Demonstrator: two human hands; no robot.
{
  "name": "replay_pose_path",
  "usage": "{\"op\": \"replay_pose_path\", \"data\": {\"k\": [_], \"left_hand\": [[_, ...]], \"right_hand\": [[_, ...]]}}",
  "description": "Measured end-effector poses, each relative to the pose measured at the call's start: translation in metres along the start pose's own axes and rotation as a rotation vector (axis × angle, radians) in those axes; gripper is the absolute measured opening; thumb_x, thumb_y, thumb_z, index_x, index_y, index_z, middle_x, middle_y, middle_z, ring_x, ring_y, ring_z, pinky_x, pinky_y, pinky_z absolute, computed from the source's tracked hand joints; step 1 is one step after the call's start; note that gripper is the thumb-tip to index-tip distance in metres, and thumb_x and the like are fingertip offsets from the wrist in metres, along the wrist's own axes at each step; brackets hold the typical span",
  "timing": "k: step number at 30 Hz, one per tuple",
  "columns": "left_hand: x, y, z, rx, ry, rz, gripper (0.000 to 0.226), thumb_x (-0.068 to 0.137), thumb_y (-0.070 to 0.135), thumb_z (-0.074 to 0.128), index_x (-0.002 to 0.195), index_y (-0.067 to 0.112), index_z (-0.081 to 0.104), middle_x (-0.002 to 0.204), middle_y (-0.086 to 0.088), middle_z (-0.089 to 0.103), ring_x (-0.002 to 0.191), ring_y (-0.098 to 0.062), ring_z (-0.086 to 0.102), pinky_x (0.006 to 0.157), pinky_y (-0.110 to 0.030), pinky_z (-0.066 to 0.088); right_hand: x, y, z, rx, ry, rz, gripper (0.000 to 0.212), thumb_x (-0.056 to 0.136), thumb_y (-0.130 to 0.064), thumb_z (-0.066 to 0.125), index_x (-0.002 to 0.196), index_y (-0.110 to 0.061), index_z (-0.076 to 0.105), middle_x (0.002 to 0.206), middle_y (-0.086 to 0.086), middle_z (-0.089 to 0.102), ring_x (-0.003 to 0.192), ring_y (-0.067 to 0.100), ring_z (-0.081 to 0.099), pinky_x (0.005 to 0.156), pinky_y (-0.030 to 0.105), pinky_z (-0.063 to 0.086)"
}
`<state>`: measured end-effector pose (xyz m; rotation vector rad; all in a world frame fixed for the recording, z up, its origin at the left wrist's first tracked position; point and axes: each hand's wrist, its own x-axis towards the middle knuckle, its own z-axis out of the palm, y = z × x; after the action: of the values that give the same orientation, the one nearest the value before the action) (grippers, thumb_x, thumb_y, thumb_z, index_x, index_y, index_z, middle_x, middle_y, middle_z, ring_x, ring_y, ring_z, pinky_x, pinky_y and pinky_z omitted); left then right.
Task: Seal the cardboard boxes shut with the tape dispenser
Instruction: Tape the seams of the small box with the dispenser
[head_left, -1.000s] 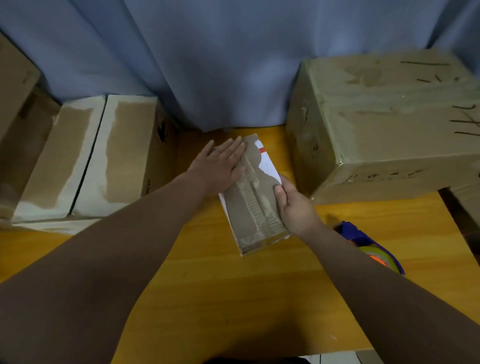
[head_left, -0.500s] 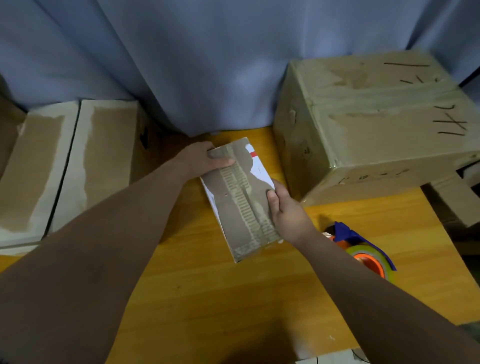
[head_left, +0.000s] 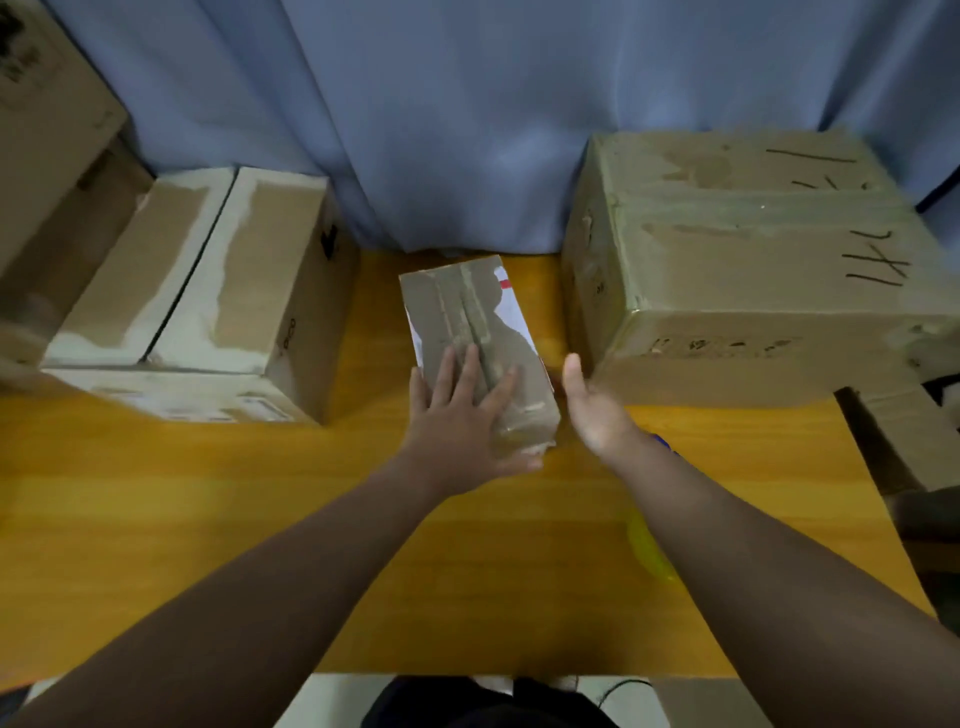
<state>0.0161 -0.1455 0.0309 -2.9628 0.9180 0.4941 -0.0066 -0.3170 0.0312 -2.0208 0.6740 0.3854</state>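
Observation:
A small cardboard box (head_left: 467, 317), brown with a white and red patch and a tape strip down its middle, lies on the yellow wooden table (head_left: 260, 493) near the curtain. My left hand (head_left: 462, 410) lies flat on the box's near half, fingers straight and spread. My right hand (head_left: 592, 410) hovers just right of the box with fingers relaxed, holding nothing. The tape dispenser (head_left: 652, 556) lies under my right forearm; only a yellow-green blur of the roll and a bit of blue show.
A large taped cardboard box (head_left: 753, 260) stands at the right rear of the table. A medium box (head_left: 208, 291) with torn white patches stands at the left rear, more cardboard (head_left: 47, 130) behind it. A blue curtain (head_left: 441, 114) closes the back.
The small box has been set down flat and straighter. My left hand moved from its far end to its near half. My right hand let go of the box's right edge.

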Motion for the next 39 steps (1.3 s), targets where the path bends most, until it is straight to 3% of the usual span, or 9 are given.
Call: {"op": "replay_pose_path", "data": {"k": [3, 7, 9, 16, 21, 23, 27, 33, 39], "left_hand": [[-0.009, 0.01, 0.005, 0.068, 0.035, -0.049, 0.076, 0.093, 0.061, 0.034, 0.147, 0.042, -0.016, 0.159, -0.009, -0.018, 0.145, -0.033, -0.017, 0.114, -0.059, 0.001], [-0.017, 0.015, 0.001, 0.112, 0.038, -0.011, 0.073, 0.1, 0.029, 0.043, 0.149, 0.04, -0.01, 0.16, 0.001, -0.011, 0.146, -0.03, -0.011, 0.116, -0.056, 0.011], [-0.022, 0.017, 0.0, 0.126, 0.013, 0.013, 0.077, 0.099, 0.017, 0.046, 0.15, 0.039, -0.007, 0.16, 0.005, -0.009, 0.147, -0.026, -0.009, 0.117, -0.054, 0.015], [-0.033, 0.031, 0.005, 0.046, 0.164, -0.192, 0.059, 0.099, 0.012, 0.041, 0.15, 0.032, 0.021, 0.158, 0.001, 0.016, 0.147, -0.024, 0.007, 0.114, -0.059, -0.001], [-0.043, 0.063, -0.006, -0.561, 0.499, -0.258, 0.029, 0.101, 0.026, 0.044, 0.109, 0.006, 0.064, 0.111, -0.011, 0.057, 0.097, -0.026, 0.058, 0.084, -0.042, 0.047], [-0.046, 0.075, -0.018, -0.766, 0.356, -0.344, 0.042, 0.1, 0.039, 0.041, 0.093, 0.003, 0.062, 0.088, -0.008, 0.061, 0.076, -0.024, 0.059, 0.071, -0.04, 0.049], [-0.057, 0.087, -0.048, -1.382, -0.014, -0.555, 0.072, 0.093, 0.065, 0.031, 0.102, 0.002, 0.064, 0.094, -0.014, 0.07, 0.085, -0.027, 0.068, 0.072, -0.034, 0.057], [-0.075, 0.073, -0.084, -1.432, 0.035, -0.467, 0.069, 0.083, 0.071, 0.044, 0.086, 0.006, 0.066, 0.088, -0.012, 0.07, 0.078, -0.025, 0.067, 0.078, -0.039, 0.058], [-0.092, 0.035, -0.092, -1.421, 0.055, -0.444, 0.037, 0.095, 0.037, 0.055, 0.1, 0.001, 0.065, 0.085, -0.01, 0.068, 0.07, -0.018, 0.065, 0.057, -0.024, 0.054]], "right_hand": [[-0.006, 0.056, -0.031, -0.338, 0.068, -0.051, 0.039, 0.1, -0.026, 0.042, 0.135, -0.011, 0.05, 0.134, 0.015, 0.054, 0.128, 0.034, 0.046, 0.101, 0.036, 0.038], [-0.012, 0.111, -0.062, -0.665, -0.06, 0.149, 0.091, 0.086, -0.009, 0.058, 0.153, -0.019, -0.002, 0.139, 0.015, 0.043, 0.128, 0.036, 0.042, 0.103, 0.048, 0.034], [-0.015, 0.125, -0.065, -0.641, -0.182, 0.197, 0.104, 0.086, -0.004, 0.061, 0.15, -0.021, -0.018, 0.121, 0.014, 0.053, 0.108, 0.031, 0.055, 0.086, 0.04, 0.047], [-0.012, 0.131, -0.065, -0.821, -0.122, 0.005, 0.072, 0.085, -0.016, 0.069, 0.142, -0.009, 0.024, 0.115, 0.013, 0.057, 0.107, 0.031, 0.058, 0.07, 0.033, 0.044], [-0.027, 0.11, -0.072, -0.654, -0.157, -0.311, 0.047, 0.082, -0.01, 0.068, 0.111, -0.02, 0.032, 0.081, 0.004, 0.051, 0.069, 0.025, 0.055, 0.049, 0.033, 0.037], [-0.036, 0.093, -0.077, -0.474, -0.15, -0.443, 0.064, 0.078, -0.008, 0.073, 0.126, -0.023, 0.033, 0.102, 0.001, 0.053, 0.081, 0.022, 0.057, 0.056, 0.028, 0.041], [-0.056, 0.056, -0.077, -0.26, -0.094, -0.639, 0.078, 0.071, -0.001, 0.077, 0.139, -0.014, 0.04, 0.117, 0.0, 0.041, 0.107, 0.018, 0.045, 0.086, 0.027, 0.038], [-0.07, 0.021, -0.064, -0.315, -0.087, -0.755, 0.079, 0.069, -0.003, 0.08, 0.137, -0.01, 0.039, 0.123, 0.005, 0.038, 0.11, 0.023, 0.045, 0.091, 0.026, 0.037], [-0.078, -0.002, -0.037, -0.277, -0.082, -0.749, 0.08, 0.069, -0.016, 0.081, 0.135, -0.024, 0.037, 0.127, 0.002, 0.048, 0.111, 0.023, 0.051, 0.092, 0.044, 0.047]]}}
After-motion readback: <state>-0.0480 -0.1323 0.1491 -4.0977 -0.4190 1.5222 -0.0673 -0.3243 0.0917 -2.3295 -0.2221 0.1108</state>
